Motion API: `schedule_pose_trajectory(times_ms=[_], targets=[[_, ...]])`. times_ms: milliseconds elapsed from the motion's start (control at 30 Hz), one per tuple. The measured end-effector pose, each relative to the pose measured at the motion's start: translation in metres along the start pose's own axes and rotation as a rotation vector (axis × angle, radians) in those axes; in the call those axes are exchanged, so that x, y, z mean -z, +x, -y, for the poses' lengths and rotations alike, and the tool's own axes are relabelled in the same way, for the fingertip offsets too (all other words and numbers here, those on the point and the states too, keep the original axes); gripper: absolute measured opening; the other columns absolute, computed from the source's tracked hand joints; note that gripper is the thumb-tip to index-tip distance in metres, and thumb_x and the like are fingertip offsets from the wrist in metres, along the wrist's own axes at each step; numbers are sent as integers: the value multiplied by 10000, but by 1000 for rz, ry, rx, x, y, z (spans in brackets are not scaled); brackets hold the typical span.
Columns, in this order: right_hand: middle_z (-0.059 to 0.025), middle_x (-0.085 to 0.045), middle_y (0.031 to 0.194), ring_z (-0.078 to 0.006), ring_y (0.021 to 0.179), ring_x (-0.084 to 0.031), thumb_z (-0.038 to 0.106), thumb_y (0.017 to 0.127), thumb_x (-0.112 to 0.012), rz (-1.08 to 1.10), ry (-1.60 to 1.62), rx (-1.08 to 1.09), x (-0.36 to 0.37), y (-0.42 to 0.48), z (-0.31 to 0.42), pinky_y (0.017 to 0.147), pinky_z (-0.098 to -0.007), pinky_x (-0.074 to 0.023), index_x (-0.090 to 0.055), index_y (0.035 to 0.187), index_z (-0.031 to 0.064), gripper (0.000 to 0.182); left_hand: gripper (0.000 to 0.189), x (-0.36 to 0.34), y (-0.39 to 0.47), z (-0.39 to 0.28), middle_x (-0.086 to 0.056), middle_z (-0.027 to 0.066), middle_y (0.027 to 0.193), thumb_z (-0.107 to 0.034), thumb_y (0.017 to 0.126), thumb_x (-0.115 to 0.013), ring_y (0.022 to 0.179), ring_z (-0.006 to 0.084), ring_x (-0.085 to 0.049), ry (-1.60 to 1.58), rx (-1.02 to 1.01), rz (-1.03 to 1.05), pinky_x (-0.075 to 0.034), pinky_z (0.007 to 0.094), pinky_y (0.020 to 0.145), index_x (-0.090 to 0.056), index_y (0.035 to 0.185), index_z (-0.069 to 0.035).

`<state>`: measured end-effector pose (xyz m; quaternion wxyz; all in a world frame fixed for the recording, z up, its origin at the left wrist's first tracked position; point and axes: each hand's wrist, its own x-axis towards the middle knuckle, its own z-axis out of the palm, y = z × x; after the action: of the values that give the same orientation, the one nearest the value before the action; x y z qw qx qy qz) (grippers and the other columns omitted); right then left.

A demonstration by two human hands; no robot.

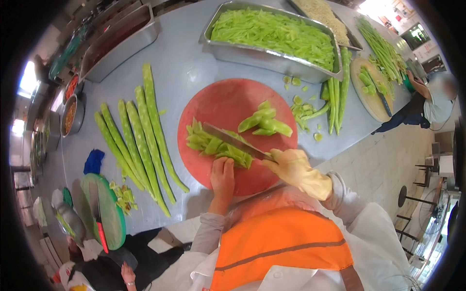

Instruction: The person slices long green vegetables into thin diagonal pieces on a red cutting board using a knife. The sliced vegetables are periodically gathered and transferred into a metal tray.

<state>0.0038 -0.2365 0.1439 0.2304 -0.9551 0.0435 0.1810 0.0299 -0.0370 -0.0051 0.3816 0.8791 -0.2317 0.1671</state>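
On a round red cutting board (233, 91) lies a row of slanted slices of a green stem vegetable (207, 140), which looks like celtuce. My right hand (296, 172), in a pale yellow glove, grips the handle of a kitchen knife (235, 140). Its blade lies slantwise across the slices. Bare and with fingers curled close together, my left hand (222, 178) presses on the near side of the slices. A second group of thicker cut chunks (265, 120) sits farther right on the board.
Whole peeled stems (140, 142) lie to the left. A steel pan (273, 60) of green slices stands behind the board, with trimmings (304, 109) to its right. A green board (113, 225) holds a red-handled knife (101, 232). Co-workers stand left (127, 272) and right (438, 105).
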Motion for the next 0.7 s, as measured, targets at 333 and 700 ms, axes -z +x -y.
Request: schedule_pose_trajectory(times_ms=[333,700], targets=[[-162,-634,695,-357,679,-626,332,892,-588,-224,120,-183,25,-41,-47,640,-421,-490,-630,976,58,289,325,-63,124,-14,-571,154,1052,-70,795,-644,1010,341,-543,260,18,491,-449,419,863,-576,1112,-46],[-173,-665,824,-369,818,-640,434,936,-475,155,72,-109,-1,-29,-28,732,-449,-494,-623,1031,58,415,308,102,13,-4,-577,130,1080,-39,770,-639,999,331,-538,131,-32,177,-422,422,866,-630,1078,-28]])
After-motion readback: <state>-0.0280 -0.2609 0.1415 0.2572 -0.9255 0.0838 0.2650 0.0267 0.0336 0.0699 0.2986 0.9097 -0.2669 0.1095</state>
